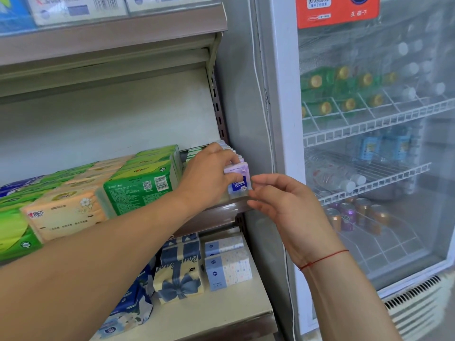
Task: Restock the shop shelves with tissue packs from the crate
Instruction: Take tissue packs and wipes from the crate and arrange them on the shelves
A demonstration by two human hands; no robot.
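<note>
**Tempo Pack Placement, Right End of Middle Shelf**

Grips a small Tempo tissue pack in the left hand, with the thumb across the front face and the fingers curled over the top. Holds the pack upright at the front of the row of small packs, at the far right end of the middle shelf, close to the side wall of the fridge.

Hovers the right hand just beside the pack's right edge, fingers loosely curled and narrow, nothing held. Cannot tell whether the index fingertip touches the wrapper. Wears a red string at the right wrist.

Left of the small packs on the same shelf: green bundle, then peach bundle, side by side with labels facing forward.

On the lower shelf: bow-print pack and, just right of it, dotted packs, standing upright.

Behind the fridge's glass door: bottles on the upper wire racks, cans on a lower one
</note>
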